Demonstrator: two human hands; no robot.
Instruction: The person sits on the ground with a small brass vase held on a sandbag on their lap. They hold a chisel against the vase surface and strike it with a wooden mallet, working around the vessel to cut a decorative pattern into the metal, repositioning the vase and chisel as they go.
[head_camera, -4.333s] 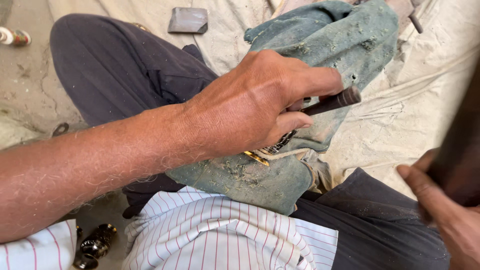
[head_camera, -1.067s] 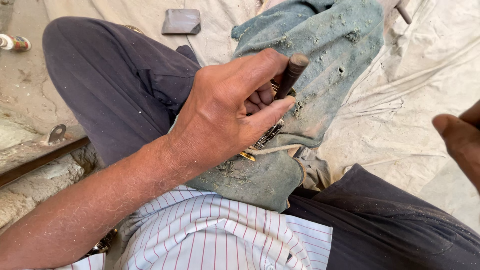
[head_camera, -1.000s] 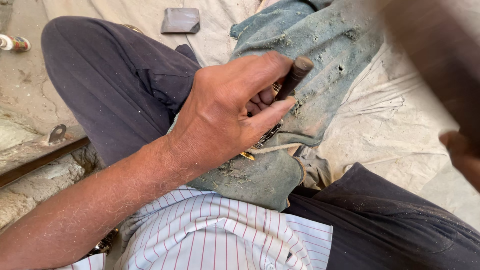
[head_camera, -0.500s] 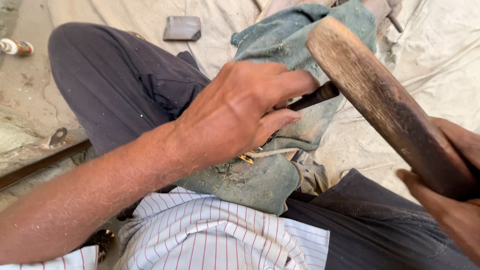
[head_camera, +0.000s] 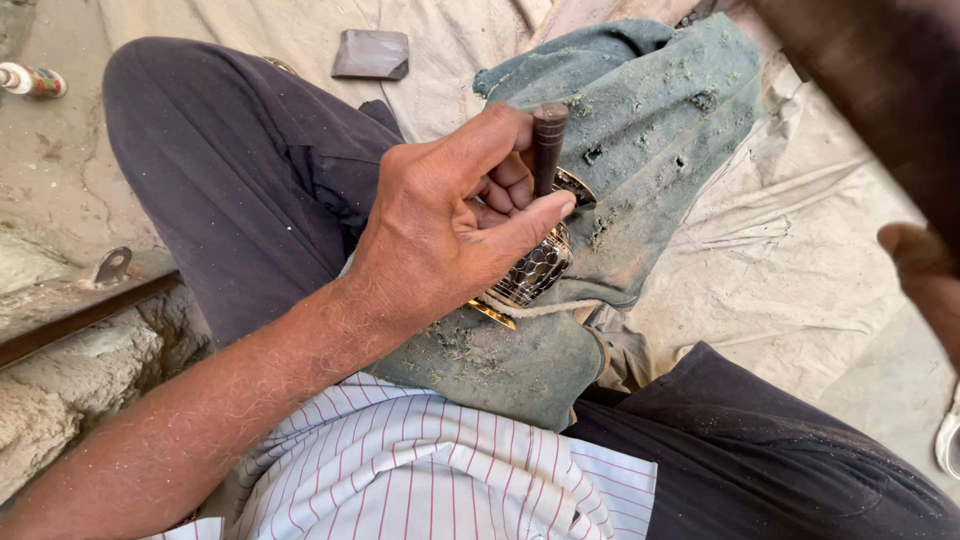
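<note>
My left hand (head_camera: 440, 225) pinches a short dark metal punch (head_camera: 548, 140) between thumb and fingers, holding it nearly upright. Its tip rests on a shiny brass piece (head_camera: 530, 275) with a scale-like pattern, partly hidden under my palm. The brass piece lies on a dusty green cloth (head_camera: 660, 150) draped over my lap. At the right edge my right hand (head_camera: 925, 275) grips a wooden mallet (head_camera: 880, 90), which is raised and blurred in the top right corner, well apart from the punch.
A flat dark stone (head_camera: 371, 54) lies on the pale sheet (head_camera: 800, 260) beyond my knee. A small bottle (head_camera: 35, 80) stands at the far left. A metal bar (head_camera: 80, 315) rests on rough stone (head_camera: 60, 400) at my left side.
Half a second ago the mallet head was down at the punch's end; it has since swung up to the top right. The punch has tipped from slanted to nearly upright.
</note>
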